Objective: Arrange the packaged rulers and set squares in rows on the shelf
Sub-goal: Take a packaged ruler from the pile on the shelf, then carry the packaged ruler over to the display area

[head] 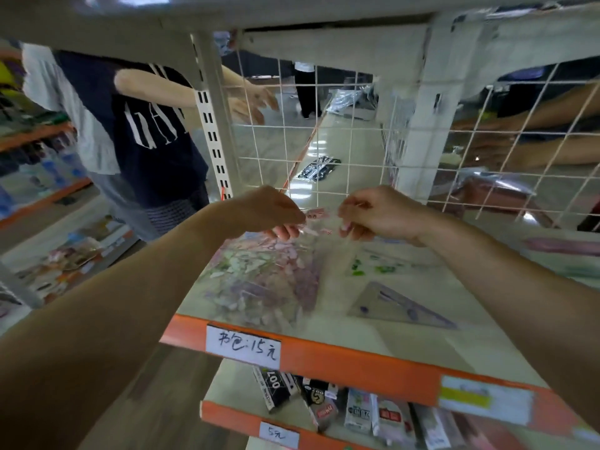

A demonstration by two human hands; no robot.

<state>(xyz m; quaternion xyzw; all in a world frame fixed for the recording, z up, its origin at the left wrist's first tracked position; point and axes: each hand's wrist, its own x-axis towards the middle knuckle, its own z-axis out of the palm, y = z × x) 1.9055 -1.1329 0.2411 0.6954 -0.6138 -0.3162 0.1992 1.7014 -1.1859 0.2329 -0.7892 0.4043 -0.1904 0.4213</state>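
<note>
Left of the wire grid (324,141) a bystander (146,131) crowds the shelf (357,358) corner, and the grid walls off its back. Just before the grid, my left hand (269,209) and right hand (380,212) each pinch one end of a clear packet (316,219) in curled fingers, held above the shelf. Beneath lies a pile of pastel packets (259,280); farther right, a purple set square (399,306) lies flat.

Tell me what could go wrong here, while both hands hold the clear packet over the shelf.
1. The left hand and right hand pinch the clear packet only at its top edge; it could slip and land crooked.
2. Its lower end lies near the orange front edge, so it might slide off.
3. The set square lies skewed beside it and could get pushed.
</note>
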